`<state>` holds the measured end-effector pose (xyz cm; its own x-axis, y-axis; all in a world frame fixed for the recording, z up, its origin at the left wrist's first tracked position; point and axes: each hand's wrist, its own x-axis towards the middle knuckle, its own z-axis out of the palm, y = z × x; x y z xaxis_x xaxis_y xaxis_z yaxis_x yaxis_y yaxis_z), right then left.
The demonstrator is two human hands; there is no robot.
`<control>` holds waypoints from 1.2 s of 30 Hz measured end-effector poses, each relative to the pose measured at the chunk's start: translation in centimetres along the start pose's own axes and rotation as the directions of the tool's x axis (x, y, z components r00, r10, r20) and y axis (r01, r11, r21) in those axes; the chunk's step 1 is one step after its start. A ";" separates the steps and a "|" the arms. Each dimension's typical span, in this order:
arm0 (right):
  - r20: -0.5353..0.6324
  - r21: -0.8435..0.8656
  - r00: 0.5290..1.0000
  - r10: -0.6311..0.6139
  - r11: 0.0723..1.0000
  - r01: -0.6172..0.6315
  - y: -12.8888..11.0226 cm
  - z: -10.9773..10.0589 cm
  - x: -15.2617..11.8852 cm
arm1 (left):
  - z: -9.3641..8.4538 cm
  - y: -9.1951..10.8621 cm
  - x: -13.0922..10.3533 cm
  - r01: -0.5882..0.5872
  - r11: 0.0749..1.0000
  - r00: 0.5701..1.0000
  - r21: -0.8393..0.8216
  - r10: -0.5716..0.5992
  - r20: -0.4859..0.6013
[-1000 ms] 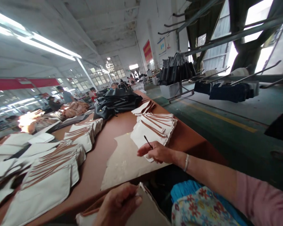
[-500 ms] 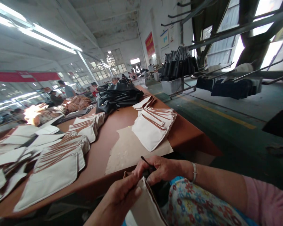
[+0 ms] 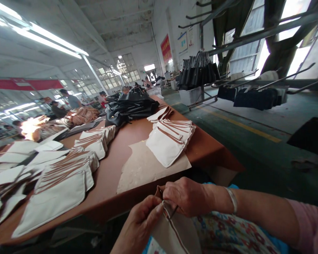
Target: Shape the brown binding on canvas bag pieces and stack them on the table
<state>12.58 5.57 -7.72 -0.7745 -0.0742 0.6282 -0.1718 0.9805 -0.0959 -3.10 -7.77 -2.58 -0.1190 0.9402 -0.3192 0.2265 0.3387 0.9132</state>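
Just off the near edge of the worktop [image 3: 113, 151], the left hand [image 3: 141, 218] pinches a cream piece [image 3: 176, 233] in a narrow grip, the right hand [image 3: 187, 197] has its grip tight round a thin dark tool [image 3: 174, 212], and a fanned cream stack [image 3: 164, 146] lies over by the right edge.

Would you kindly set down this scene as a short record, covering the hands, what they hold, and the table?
Left hand: the left hand pinches the cream piece near its top edge
Right hand: the right hand is close beside it, holding a thin dark tool at the piece's edge
Held piece: cream with brown edging
Table: brown table bearing a paper sheet
On the sheet: part of the right-hand stack
Far along the table: a black pile
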 end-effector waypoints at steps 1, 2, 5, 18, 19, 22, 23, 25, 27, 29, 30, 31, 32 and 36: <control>-0.004 -0.012 1.000 -0.011 1.000 0.011 0.0 0.1 -0.2 | 0.2 0.0 0.0 0.012 0.999 1.000 -0.038 -0.012 0.015; -0.018 -0.008 1.000 -0.016 1.000 0.016 -0.1 0.1 -0.3 | 0.4 0.0 0.0 0.022 0.997 0.999 -0.077 -0.020 0.030; -0.083 0.018 0.996 -0.023 1.000 0.024 -0.4 0.1 -0.7 | 0.8 0.1 0.0 0.043 0.988 0.998 -0.150 -0.037 0.044; 0.529 0.803 0.725 0.441 0.016 -0.596 -0.5 -2.5 0.6 | 2.2 0.0 0.3 0.061 0.936 0.998 -0.346 -0.068 -0.009; 0.537 0.802 0.719 0.441 -0.001 -0.598 -0.4 -2.6 0.5 | 2.3 0.0 0.3 0.051 0.928 0.998 -0.369 -0.060 -0.012; 0.574 0.779 0.695 0.433 -0.027 -0.627 -0.2 -2.7 0.5 | 2.5 0.1 0.4 0.010 0.907 1.000 -0.420 -0.018 -0.016; 0.587 0.769 0.685 0.431 -0.034 -0.638 -0.2 -2.8 0.5 | 2.6 0.1 0.4 0.005 0.905 1.000 -0.425 -0.013 -0.015; 0.599 0.758 0.670 0.437 -0.040 -0.651 -0.3 -2.8 0.5 | 2.7 0.1 0.4 0.013 0.907 1.000 -0.420 -0.024 -0.020; 0.605 0.751 0.661 0.444 -0.044 -0.659 -0.3 -2.6 0.4 | 2.9 0.0 0.4 0.034 0.917 0.998 -0.398 -0.049 -0.026; 0.611 0.749 0.647 0.457 -0.069 -0.659 -0.5 -2.4 0.2 | 3.1 -0.1 0.4 0.035 0.929 0.997 -0.368 -0.056 -0.045; 0.610 0.752 0.637 0.471 -0.092 -0.652 -0.5 -2.2 0.1 | 3.1 -0.1 0.4 0.022 0.938 0.996 -0.347 -0.049 -0.068; 0.600 0.764 0.632 0.490 -0.116 -0.635 -0.6 -2.1 0.1 | 3.2 -0.2 0.3 0.006 0.948 0.995 -0.320 -0.039 -0.097; 0.583 0.780 0.632 0.511 -0.134 -0.611 -0.7 -2.2 0.1 | 3.3 -0.2 0.3 -0.013 0.958 0.992 -0.286 -0.024 -0.127; 0.471 0.803 0.651 0.595 0.017 -0.596 -0.9 -2.9 0.5 | 3.4 -0.4 0.4 -0.105 0.993 0.967 -0.055 0.089 -0.240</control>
<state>14.12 5.14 -5.14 -0.8935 0.4489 -0.0116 -0.0301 -0.0857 -0.9959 0.11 -7.38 -3.92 -0.3267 0.9304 -0.1663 0.1839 0.2352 0.9544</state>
